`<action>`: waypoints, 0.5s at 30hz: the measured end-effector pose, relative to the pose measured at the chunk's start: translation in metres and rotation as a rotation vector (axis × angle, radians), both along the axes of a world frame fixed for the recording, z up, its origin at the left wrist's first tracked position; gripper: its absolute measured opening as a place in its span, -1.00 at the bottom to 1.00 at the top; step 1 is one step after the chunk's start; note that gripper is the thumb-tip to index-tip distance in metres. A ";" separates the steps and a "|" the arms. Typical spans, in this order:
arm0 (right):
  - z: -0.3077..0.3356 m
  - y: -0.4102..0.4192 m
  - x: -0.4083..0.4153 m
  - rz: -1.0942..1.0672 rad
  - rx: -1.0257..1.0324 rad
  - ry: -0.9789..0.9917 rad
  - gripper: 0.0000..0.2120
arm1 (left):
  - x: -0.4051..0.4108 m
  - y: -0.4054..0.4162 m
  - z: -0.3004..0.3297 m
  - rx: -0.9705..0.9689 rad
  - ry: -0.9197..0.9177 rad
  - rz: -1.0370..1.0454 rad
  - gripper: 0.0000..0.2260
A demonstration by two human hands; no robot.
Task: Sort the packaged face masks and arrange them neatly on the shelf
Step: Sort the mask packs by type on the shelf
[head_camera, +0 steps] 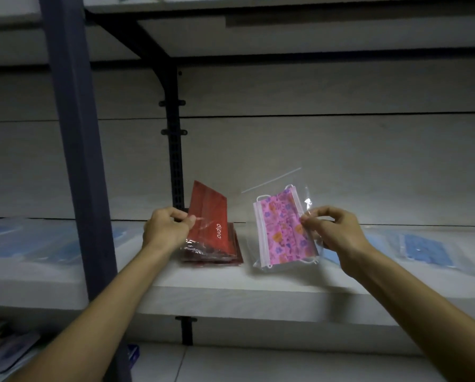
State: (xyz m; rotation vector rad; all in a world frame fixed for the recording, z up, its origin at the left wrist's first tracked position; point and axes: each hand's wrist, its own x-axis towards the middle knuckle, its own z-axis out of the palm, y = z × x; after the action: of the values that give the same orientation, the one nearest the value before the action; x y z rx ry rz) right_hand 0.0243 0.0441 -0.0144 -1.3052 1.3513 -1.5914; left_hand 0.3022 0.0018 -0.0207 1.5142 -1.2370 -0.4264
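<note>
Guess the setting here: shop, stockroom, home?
Likely a shop or stockroom. White shelves on dark metal brackets carry flat rows of bagged blue masks and a red mask stack; a pink mask pack is in hand.

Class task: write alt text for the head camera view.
The left hand tilts up a red mask packet from a red stack while the right hand pinches a pink floral packet over a white shelf.
</note>
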 end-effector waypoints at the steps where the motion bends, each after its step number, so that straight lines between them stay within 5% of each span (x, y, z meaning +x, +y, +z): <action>1: 0.001 -0.002 0.000 -0.016 -0.004 0.001 -0.92 | 0.000 -0.004 -0.001 0.008 -0.016 -0.016 -0.90; 15: 0.007 -0.023 0.016 -0.044 0.005 0.029 -0.96 | 0.014 -0.025 -0.011 0.162 -0.480 0.031 -0.78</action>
State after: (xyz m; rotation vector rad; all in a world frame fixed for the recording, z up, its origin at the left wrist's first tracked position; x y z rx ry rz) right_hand 0.0399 0.0214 -0.0076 -1.3081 1.4096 -1.6027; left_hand 0.3158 -0.0235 -0.0320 1.8391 -1.5736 -0.1446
